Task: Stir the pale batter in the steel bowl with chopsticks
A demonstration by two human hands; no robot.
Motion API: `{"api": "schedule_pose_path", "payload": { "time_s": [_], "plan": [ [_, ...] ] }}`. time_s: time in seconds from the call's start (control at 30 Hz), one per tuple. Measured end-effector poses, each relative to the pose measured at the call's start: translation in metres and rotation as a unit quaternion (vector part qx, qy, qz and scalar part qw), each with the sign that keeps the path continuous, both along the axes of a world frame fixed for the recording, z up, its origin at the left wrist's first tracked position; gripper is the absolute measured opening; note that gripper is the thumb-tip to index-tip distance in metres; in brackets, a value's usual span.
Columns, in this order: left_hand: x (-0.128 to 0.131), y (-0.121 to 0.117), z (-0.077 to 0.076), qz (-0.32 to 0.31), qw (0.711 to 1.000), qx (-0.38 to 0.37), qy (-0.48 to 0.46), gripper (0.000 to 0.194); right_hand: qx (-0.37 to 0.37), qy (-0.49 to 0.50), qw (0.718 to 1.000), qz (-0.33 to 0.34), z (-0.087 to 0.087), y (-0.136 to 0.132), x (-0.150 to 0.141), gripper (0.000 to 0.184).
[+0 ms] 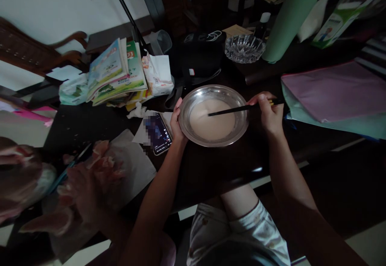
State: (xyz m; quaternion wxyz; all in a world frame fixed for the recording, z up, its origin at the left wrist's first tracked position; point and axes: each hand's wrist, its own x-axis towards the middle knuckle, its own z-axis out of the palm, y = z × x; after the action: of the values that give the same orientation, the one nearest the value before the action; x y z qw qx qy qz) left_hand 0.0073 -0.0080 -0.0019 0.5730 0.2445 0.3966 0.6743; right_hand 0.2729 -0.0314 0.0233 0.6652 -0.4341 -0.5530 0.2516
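Observation:
A round metal bowl (pixel 241 126) stands on the dark table, with a pale, milky liquid (pixel 211 126) in it. My left hand (pixel 177 123) grips the bowl's left rim, its fingers along the outside. From the right, my right hand (pixel 269 114) is closed around dark chopsticks (pixel 230 110), whose tips reach into the liquid near the middle of the bowl. Just left of my left hand lies a phone (pixel 159 134) with a lit screen, partly blurred out, on some white paper.
At left, another person's hand (pixel 83 191) is over pinkish pieces (pixel 104 163) on white paper (pixel 132 157). Books (pixel 110 71) and a tissue pack (pixel 158 75) stand behind the phone. Back right are a glass ashtray (pixel 244 48), a green roll (pixel 294 20) and a pink folder (pixel 334 91).

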Motion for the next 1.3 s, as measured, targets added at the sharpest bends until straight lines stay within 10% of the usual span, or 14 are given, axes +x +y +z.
{"api": "schedule_pose_path", "payload": {
  "time_s": [0.9, 1.1, 1.3],
  "plan": [
    [-0.0001, -0.0001, -0.0002, -0.009, 1.0, 0.004, 0.003, 0.026, -0.014, 0.019, 0.999, -0.045, 0.0029, -0.0017, -0.0016, 0.048],
    [0.0013, -0.0004, 0.0025, -0.001, 1.0, -0.011, 0.006, 0.029, -0.028, -0.016, 0.999, 0.038, 0.0015, -0.003, -0.0052, 0.043],
    [0.0005, -0.0004, 0.0015, -0.006, 1.0, 0.0, -0.002, 0.028, -0.007, 0.021, 0.999, -0.043, 0.0027, -0.0014, -0.0022, 0.046]
  ]
}}
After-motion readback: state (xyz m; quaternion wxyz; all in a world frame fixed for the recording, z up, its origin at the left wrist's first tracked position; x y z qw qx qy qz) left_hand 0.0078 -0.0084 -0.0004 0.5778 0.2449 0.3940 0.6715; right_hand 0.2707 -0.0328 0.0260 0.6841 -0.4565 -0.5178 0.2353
